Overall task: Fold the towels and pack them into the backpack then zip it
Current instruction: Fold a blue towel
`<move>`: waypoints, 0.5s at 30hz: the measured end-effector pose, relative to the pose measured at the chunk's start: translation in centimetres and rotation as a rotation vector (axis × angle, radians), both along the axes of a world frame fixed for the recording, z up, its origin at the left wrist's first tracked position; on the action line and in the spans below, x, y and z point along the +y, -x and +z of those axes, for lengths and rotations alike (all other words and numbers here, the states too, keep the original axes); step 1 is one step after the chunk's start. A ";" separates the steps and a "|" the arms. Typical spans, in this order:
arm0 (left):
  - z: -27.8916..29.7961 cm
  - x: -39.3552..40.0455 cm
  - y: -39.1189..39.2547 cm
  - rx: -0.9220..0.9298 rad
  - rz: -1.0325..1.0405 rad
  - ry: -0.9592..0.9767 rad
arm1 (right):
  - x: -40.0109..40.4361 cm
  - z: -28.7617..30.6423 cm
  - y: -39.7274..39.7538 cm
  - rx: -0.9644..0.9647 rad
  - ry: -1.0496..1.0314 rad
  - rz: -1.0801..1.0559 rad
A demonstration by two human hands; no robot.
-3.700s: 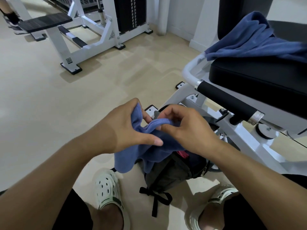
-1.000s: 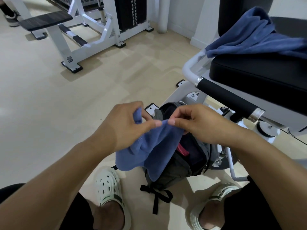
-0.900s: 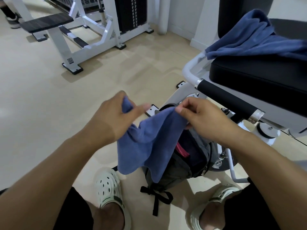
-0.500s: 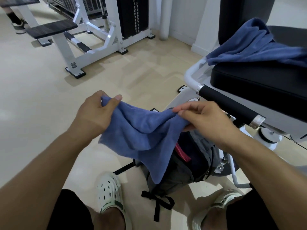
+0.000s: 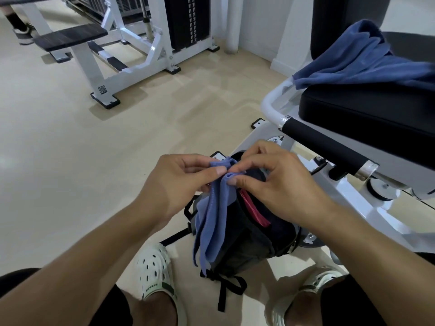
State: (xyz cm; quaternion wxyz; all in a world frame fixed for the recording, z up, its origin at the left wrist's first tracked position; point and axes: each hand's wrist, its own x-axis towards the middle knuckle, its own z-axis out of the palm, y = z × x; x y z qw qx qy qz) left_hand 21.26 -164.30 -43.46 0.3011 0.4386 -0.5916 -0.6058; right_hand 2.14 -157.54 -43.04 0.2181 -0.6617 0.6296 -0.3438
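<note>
Fingers (image 5: 221,171) of 2 hands pinch 1 towel (image 5: 213,215).

Black shorts (image 5: 113,309), white perforated clogs (image 5: 154,270).

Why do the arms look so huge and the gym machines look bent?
Head view: the wide-angle lens sits close to the arms, so they swell toward the bottom corners, while the left hand and right hand pinching the towel look smaller; straight bars of the machine lean near the edges.
</note>
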 end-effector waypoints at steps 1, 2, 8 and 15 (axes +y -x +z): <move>0.0 0.0 0.0 0.020 0.006 -0.018 | 0.0 0.0 0.1 0.002 0.013 -0.007; 0.0 0.0 0.0 0.025 0.011 -0.020 | 0.0 -0.1 0.0 0.008 0.025 -0.006; -0.4 0.0 -0.1 -0.007 -0.023 0.015 | 0.1 0.0 -0.2 -0.082 -0.003 -0.064; 0.1 0.3 -0.2 -0.050 -0.060 0.088 | 0.2 0.1 -0.3 -0.126 -0.020 -0.086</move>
